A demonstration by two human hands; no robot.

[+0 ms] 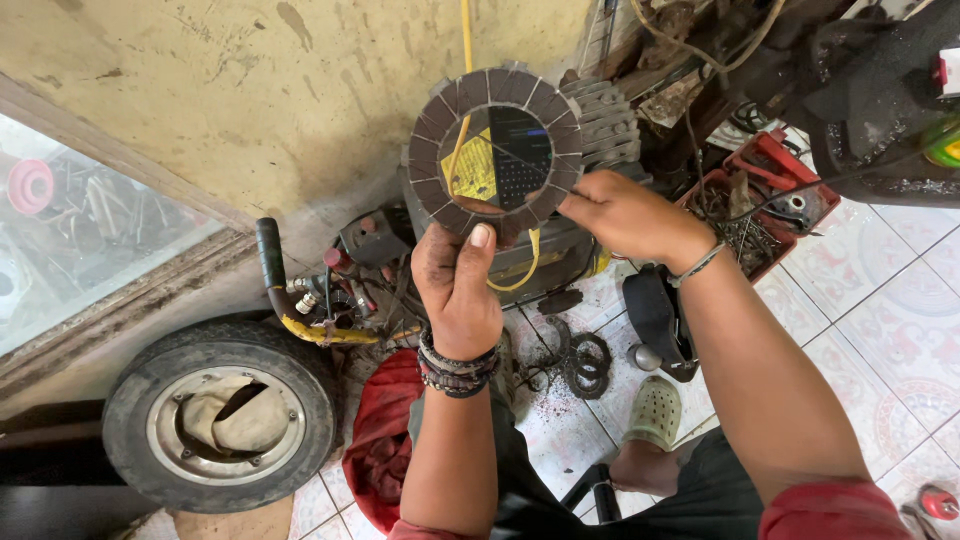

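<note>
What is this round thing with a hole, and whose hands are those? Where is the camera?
The camera sits on a person's head and looks down, so you see that person's own two arms. Both hands hold up a flat ring with a big hole in the middle and grey pads all around its face. The left hand, with bead bracelets on the wrist, grips its bottom edge with the thumb on front. The right hand pinches its right edge.

Below is a tiled floor in a messy workshop. On it lie a small wheel with a tyre, a red cloth, more rings like the held one, and a red tray full of small metal parts. The person's foot wears a green shoe.
</note>
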